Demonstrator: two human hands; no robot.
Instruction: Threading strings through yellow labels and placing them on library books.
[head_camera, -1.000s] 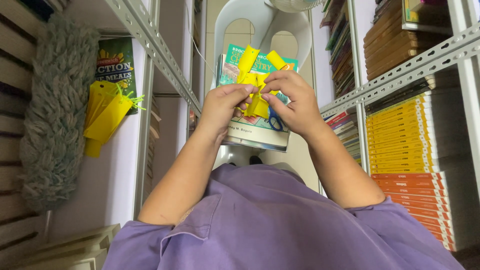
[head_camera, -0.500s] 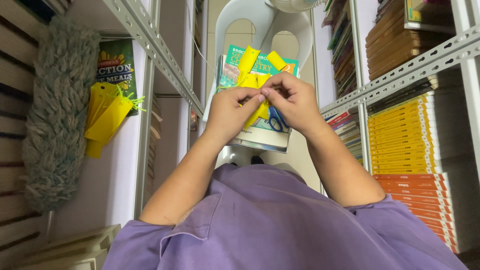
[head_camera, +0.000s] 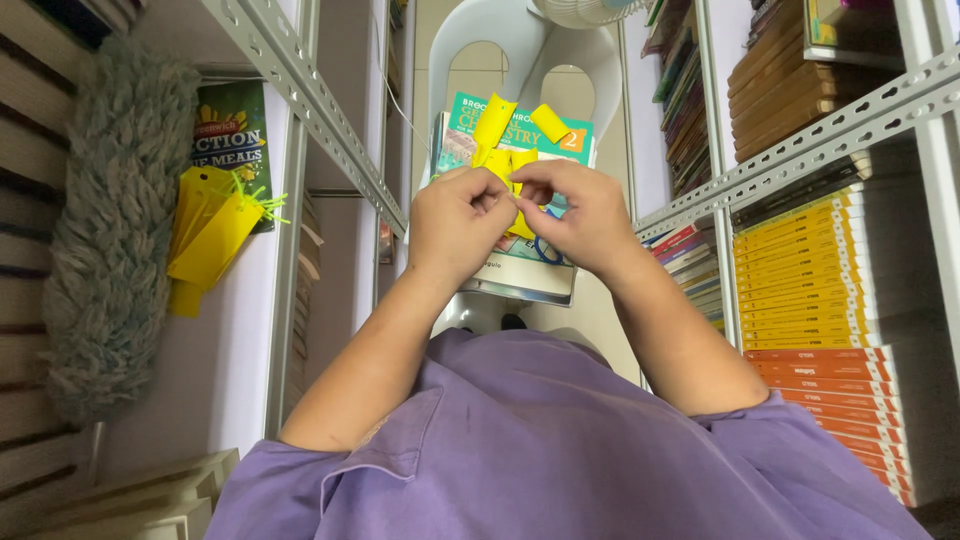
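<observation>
My left hand (head_camera: 458, 222) and my right hand (head_camera: 577, 215) are together over a stack of books (head_camera: 520, 270) on a white plastic chair (head_camera: 500, 40). Both pinch a bundle of yellow paper strips (head_camera: 505, 165), and two curled strip ends (head_camera: 548, 122) stick up above my fingers. Most of the bundle is hidden behind my fingers. Blue-handled scissors (head_camera: 545, 250) lie on the top book, just under my right hand.
Metal shelving stands on both sides. Stacked yellow and red books (head_camera: 810, 290) fill the right shelves. On the left hang a grey fluffy duster (head_camera: 110, 220) and a bunch of yellow tags (head_camera: 205, 235) beside a green book (head_camera: 232, 130). A fan (head_camera: 585, 8) sits at the top.
Both hands have closed in on the yellow strips and shifted slightly up; my fingers now cover more of the bundle. The scissors are more hidden beneath my right hand.
</observation>
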